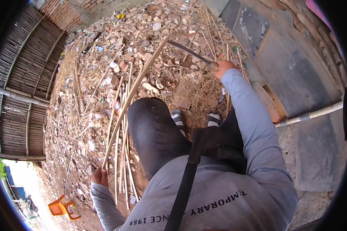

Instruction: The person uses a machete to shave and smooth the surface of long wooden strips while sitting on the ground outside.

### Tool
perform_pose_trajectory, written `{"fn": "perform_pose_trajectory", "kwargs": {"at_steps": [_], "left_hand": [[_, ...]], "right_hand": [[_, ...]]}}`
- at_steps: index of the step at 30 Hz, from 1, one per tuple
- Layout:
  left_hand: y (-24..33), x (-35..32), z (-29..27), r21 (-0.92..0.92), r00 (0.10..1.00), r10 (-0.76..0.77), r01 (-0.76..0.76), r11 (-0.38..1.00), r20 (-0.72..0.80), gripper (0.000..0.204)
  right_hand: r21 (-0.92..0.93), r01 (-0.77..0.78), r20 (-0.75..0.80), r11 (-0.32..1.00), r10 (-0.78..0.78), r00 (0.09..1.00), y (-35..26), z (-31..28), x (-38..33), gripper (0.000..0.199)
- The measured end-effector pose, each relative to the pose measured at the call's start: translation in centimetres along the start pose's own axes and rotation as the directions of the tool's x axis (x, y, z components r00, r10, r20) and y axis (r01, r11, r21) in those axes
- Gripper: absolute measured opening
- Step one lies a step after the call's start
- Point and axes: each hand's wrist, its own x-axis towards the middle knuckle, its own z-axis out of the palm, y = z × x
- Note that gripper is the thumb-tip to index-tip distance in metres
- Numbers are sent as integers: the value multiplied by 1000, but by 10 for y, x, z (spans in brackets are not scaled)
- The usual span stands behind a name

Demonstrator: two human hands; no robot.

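My left hand [99, 176], low on the left, is closed round the near end of a long split bamboo strip [137, 85]. The strip slants up and away past my left knee, its far end raised at the top middle. In my right hand [224, 68], reaching forward on the right, is the handle of a machete [191, 52] with a dark blade. Its tip meets or overlaps the strip near the far end; I cannot tell whether they touch. Several thin bamboo strips [124, 138] lie on the ground left of my legs, partly under the held one.
Stones, broken brick and litter cover the ground [92, 115]. A woven bamboo wall [23, 77] stands at the left, a brick wall [61, 13] at the back. Large dark panels [293, 65] and a pale pole [308, 114] are on the right. An orange plastic chair [59, 207] is at lower left.
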Motion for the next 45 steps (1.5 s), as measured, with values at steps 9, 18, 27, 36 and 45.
{"fn": "perform_pose_trajectory", "kwargs": {"at_steps": [9,18,27,36,45], "left_hand": [[16,12,22,-59,993,114,-115,992,-30,66],[62,18,2,-42,964,222,-230,972,-145,62],[96,24,-17,-35,955,246,-255,966,-164,63],[101,21,-17,-24,947,271,-279,960,-173,63],[115,23,-18,-58,940,278,-294,954,-197,64]], "right_hand": [[150,0,-187,989,28,982,2,2,5,38],[598,147,-389,788,125,913,8,-9,6,32],[678,271,-485,684,139,864,6,-16,0,32],[855,159,-301,494,223,927,19,-7,15,31],[720,262,-476,643,183,860,17,-7,15,34]]}}
